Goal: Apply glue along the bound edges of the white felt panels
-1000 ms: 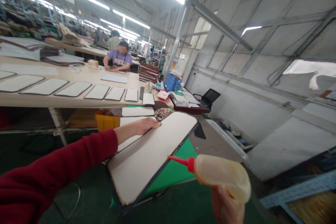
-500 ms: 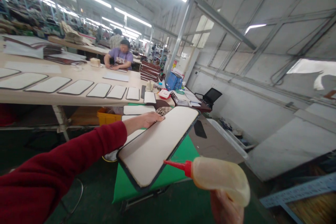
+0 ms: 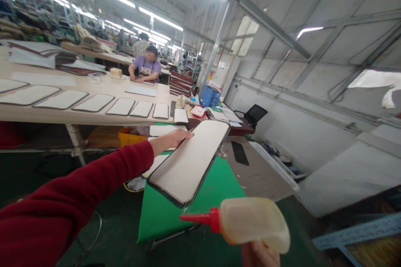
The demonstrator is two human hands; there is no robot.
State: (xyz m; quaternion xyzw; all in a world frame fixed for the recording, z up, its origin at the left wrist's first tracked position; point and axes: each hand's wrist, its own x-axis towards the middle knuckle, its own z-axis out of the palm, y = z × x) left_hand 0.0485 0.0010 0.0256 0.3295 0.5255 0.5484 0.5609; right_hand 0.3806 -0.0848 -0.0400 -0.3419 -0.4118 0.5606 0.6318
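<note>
Left hand, red sleeve behind it, pinches the far-left long edge of a long, flat, white-faced panel with rounded corners and a dark border; thumb on the white face. Panel is held tilted over a low table with a bright green top. Its face is plain off-white, smooth, shaded toward the near-left end. Border is near-black, thin on the left, thicker and a bit rough along the right edge and around the near corner.

Right hand, partly cut off by the bottom edge, is wrapped round a squat translucent plastic squeeze bottle with yellowish contents. Bottle lies sideways, its tapered red nozzle pointing left, tip just below the panel's near corner. A faint thin strand seems to run between tip and corner, but it's too blurred to be sure.

More dark-edged white panels lie on the green top's far-left side, beside the held one. Behind, a long beige table carries a row of similar pieces along its near edge. Person in purple sits at its far side, both hands on the work there.
</note>
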